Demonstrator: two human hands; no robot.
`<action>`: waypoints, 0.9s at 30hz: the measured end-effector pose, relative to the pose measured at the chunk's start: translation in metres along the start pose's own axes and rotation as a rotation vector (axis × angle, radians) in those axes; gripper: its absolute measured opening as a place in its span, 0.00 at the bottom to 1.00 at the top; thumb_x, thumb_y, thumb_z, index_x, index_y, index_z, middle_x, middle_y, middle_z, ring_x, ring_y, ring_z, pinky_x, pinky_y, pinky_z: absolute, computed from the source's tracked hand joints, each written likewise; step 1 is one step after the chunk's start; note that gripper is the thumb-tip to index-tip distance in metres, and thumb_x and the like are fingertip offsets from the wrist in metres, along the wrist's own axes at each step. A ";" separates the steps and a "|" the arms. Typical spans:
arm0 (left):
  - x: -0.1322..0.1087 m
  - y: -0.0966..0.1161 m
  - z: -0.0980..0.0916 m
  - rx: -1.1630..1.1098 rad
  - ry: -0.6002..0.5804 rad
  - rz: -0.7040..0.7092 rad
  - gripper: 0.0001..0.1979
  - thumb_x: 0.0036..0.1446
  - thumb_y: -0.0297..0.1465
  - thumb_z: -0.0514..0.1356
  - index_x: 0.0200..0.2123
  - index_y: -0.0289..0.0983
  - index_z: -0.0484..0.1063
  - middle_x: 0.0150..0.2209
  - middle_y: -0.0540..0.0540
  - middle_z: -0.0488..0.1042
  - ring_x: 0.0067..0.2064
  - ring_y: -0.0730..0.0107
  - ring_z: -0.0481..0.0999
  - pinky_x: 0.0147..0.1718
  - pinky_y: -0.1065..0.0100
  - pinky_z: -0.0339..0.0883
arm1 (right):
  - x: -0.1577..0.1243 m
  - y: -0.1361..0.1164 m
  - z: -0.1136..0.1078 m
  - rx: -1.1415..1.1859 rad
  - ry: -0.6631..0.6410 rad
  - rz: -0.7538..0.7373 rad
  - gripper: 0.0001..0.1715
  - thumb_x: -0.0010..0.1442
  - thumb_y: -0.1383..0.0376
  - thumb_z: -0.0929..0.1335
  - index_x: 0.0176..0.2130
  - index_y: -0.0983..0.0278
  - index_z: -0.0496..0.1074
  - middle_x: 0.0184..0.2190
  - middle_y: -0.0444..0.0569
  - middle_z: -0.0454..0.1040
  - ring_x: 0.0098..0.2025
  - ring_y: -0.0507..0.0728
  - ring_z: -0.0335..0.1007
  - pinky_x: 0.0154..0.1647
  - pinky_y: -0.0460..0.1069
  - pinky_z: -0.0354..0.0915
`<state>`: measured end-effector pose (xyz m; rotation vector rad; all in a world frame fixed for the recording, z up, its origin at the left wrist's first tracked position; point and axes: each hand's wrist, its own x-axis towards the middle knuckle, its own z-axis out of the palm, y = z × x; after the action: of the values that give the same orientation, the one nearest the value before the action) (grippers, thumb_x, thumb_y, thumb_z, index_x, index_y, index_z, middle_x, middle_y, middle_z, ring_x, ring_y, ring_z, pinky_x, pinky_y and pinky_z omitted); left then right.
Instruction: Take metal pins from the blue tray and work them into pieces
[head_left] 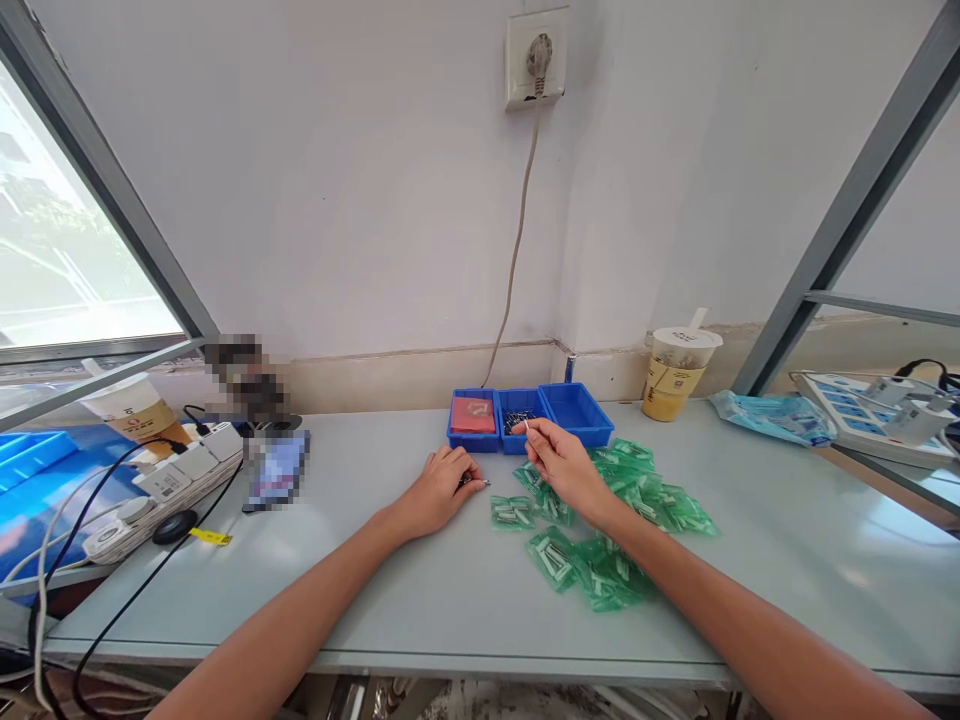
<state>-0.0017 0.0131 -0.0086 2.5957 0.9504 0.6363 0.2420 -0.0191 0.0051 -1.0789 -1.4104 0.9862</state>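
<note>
My left hand [444, 488] rests on the table with its fingers curled over small metal pieces; a silvery tip [486, 482], like a screw's, pokes out by the thumb. My right hand [564, 465] is raised in front of the blue bins, thumb and forefinger pinching a small screw-like piece [526, 426]. The middle blue bin [504, 443] contains many small dark and silvery screw-like pieces, partly covered by the right hand. Red packets [472, 415] fill the left bin. Below and around the right hand lie several green plastic bags [553, 556] with pale, rod-shaped pieces inside.
The blue bin [581, 408] on the right stands against the others. Behind are a drink cup [679, 372] and a blue packet [776, 418]. To the left lie a phone [277, 470] and a power strip [161, 490] with cables. The table's front edge [480, 662] runs below my arms.
</note>
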 end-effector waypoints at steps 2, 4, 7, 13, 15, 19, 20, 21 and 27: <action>0.000 0.001 -0.001 0.000 -0.001 -0.003 0.13 0.73 0.42 0.54 0.41 0.40 0.70 0.41 0.46 0.73 0.45 0.60 0.67 0.48 0.58 0.61 | 0.000 0.000 0.001 -0.002 -0.004 0.001 0.26 0.66 0.44 0.65 0.50 0.61 0.72 0.28 0.41 0.65 0.21 0.49 0.53 0.20 0.47 0.51; 0.000 0.003 -0.002 -0.002 -0.004 -0.007 0.13 0.73 0.42 0.54 0.41 0.40 0.70 0.41 0.46 0.72 0.45 0.60 0.67 0.48 0.58 0.62 | -0.001 0.000 0.001 -0.009 -0.003 -0.010 0.26 0.66 0.45 0.66 0.50 0.61 0.72 0.29 0.42 0.68 0.21 0.49 0.54 0.20 0.47 0.52; 0.000 0.004 -0.002 -0.001 -0.006 -0.004 0.14 0.73 0.43 0.53 0.41 0.40 0.70 0.42 0.45 0.73 0.45 0.60 0.67 0.48 0.57 0.62 | 0.000 0.001 0.000 -0.017 0.017 -0.015 0.25 0.64 0.44 0.68 0.44 0.62 0.73 0.30 0.45 0.73 0.20 0.50 0.54 0.19 0.47 0.52; 0.000 0.001 -0.001 -0.001 -0.007 -0.003 0.13 0.73 0.42 0.54 0.42 0.40 0.70 0.42 0.45 0.73 0.46 0.60 0.67 0.49 0.57 0.62 | 0.001 -0.004 -0.003 0.018 0.062 0.013 0.26 0.63 0.42 0.69 0.36 0.62 0.71 0.25 0.44 0.72 0.20 0.49 0.54 0.18 0.46 0.50; 0.000 0.000 -0.001 -0.003 -0.005 -0.003 0.13 0.73 0.42 0.54 0.42 0.40 0.71 0.42 0.45 0.73 0.46 0.60 0.67 0.48 0.57 0.62 | 0.000 -0.006 -0.004 0.025 0.071 0.006 0.24 0.64 0.43 0.68 0.37 0.62 0.70 0.25 0.44 0.71 0.20 0.49 0.55 0.18 0.45 0.51; 0.000 0.000 0.000 -0.009 -0.006 -0.001 0.14 0.73 0.42 0.53 0.42 0.40 0.71 0.43 0.45 0.73 0.46 0.59 0.67 0.49 0.57 0.62 | 0.000 -0.004 -0.003 0.023 0.058 -0.010 0.23 0.65 0.45 0.67 0.42 0.61 0.70 0.31 0.45 0.74 0.19 0.48 0.56 0.17 0.45 0.55; 0.000 0.000 -0.001 -0.009 -0.006 0.000 0.13 0.73 0.42 0.53 0.42 0.40 0.71 0.43 0.45 0.73 0.46 0.59 0.67 0.49 0.57 0.62 | 0.000 -0.002 -0.003 0.023 0.049 -0.009 0.23 0.65 0.45 0.67 0.43 0.61 0.70 0.33 0.45 0.75 0.19 0.48 0.57 0.17 0.46 0.56; 0.000 0.000 -0.001 -0.009 -0.007 0.000 0.13 0.73 0.42 0.53 0.42 0.40 0.71 0.43 0.45 0.73 0.46 0.59 0.67 0.49 0.57 0.62 | 0.001 -0.001 -0.002 0.026 0.036 -0.009 0.22 0.65 0.45 0.67 0.43 0.61 0.69 0.34 0.45 0.76 0.18 0.48 0.58 0.17 0.46 0.58; 0.000 0.002 -0.002 0.000 -0.012 0.003 0.11 0.73 0.40 0.54 0.42 0.40 0.70 0.42 0.46 0.73 0.46 0.60 0.67 0.49 0.58 0.62 | 0.001 0.004 -0.001 0.019 0.009 -0.005 0.20 0.61 0.47 0.71 0.39 0.59 0.67 0.34 0.44 0.75 0.20 0.50 0.64 0.18 0.48 0.63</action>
<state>-0.0022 0.0121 -0.0059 2.5991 0.9428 0.6210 0.2430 -0.0175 0.0018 -1.0647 -1.3931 0.9878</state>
